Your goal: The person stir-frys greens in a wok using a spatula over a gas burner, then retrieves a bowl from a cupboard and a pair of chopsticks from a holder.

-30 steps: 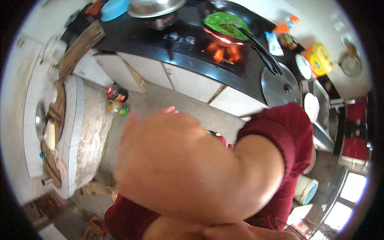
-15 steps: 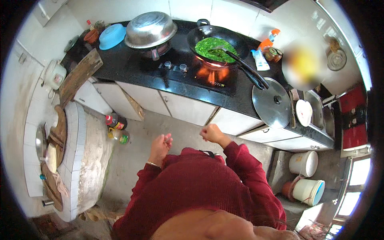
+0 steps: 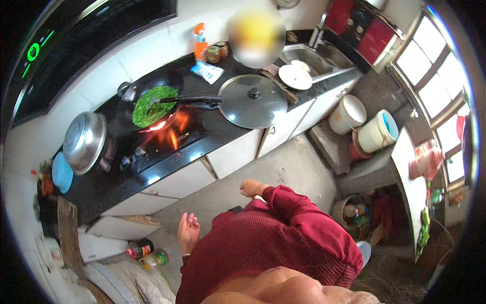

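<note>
The left hand (image 3: 189, 232) is hanging, grip apart, the right hand (image 3: 252, 188), grip together, while flames (image 3: 173, 130) are heating greens (image 3: 146, 116) in a wok (image 3: 171, 81).

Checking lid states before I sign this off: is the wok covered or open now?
Open. The greens inside the wok are plainly visible, and a glass lid lies beside it on the counter.

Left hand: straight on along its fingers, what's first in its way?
Likely the white cabinet front below the black counter; depth is unclear, so the left hand might meet the counter's edge instead.
</note>
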The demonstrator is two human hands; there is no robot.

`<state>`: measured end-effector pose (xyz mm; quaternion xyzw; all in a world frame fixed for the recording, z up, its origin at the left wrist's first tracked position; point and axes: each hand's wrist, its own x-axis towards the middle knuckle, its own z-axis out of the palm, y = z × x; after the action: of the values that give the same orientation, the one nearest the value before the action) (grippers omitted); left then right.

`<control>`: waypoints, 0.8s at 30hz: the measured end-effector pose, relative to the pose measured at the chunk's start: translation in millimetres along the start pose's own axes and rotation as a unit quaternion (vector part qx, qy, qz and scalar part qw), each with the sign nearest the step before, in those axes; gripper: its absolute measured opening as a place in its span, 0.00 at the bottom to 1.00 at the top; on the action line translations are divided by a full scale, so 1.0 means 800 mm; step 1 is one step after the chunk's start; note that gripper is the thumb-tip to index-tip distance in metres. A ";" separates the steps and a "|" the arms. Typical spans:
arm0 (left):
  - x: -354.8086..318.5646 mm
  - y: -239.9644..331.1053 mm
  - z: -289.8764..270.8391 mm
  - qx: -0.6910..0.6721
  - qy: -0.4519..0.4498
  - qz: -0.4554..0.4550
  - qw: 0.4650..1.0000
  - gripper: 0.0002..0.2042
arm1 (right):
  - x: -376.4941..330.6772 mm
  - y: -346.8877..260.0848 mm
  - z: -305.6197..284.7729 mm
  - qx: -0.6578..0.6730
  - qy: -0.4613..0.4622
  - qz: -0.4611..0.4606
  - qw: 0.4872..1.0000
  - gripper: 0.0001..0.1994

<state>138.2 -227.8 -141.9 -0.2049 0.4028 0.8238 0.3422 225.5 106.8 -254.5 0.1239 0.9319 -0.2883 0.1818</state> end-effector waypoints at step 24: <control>-0.014 -0.197 0.263 0.133 -0.381 -0.318 0.858 0.22 | -0.195 0.016 -0.116 0.120 0.341 -0.201 0.911 0.13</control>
<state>247.7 6.5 -93.3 0.0557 0.2597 0.6219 0.7367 345.6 151.4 -125.2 0.0459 0.9007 -0.3689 -0.2248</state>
